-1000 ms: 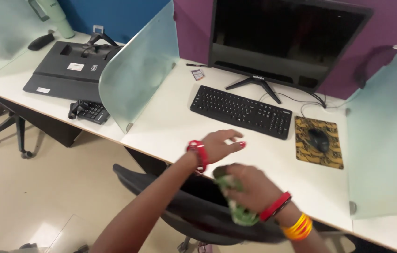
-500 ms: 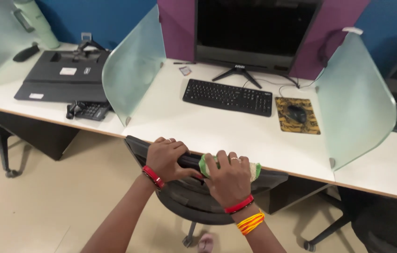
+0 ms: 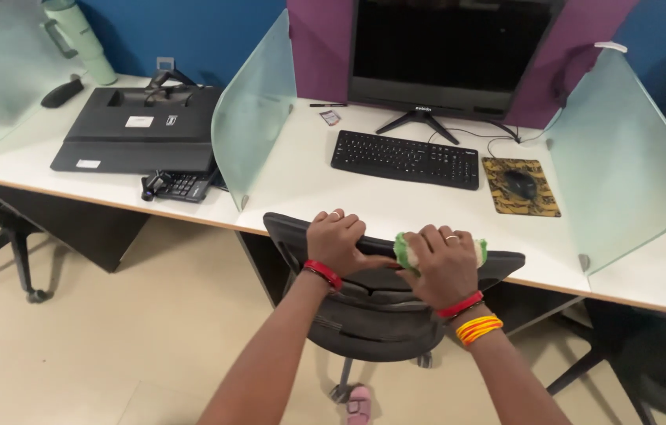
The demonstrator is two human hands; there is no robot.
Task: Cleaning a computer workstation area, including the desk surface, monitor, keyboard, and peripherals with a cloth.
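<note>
A black office chair (image 3: 372, 315) stands in front of the white desk (image 3: 325, 193), its backrest top toward me. My left hand (image 3: 337, 240) grips the top edge of the backrest. My right hand (image 3: 443, 264) holds a green and white cloth (image 3: 405, 250) and presses it against the same top edge, just right of my left hand. Red bangles sit on both wrists, and orange and yellow ones on the right.
On the desk are a black monitor (image 3: 455, 55), a black keyboard (image 3: 405, 159), and a mouse (image 3: 520, 183) on a patterned pad. Frosted dividers (image 3: 252, 130) flank the bay. At left lie a flat black device (image 3: 140, 130) and a desk phone (image 3: 175, 186). Another chair base (image 3: 2, 260) stands left.
My left hand came off the desk onto the chair's backrest. My right hand with the cloth also settled on the backrest top. The chair now stands slightly further out from the desk.
</note>
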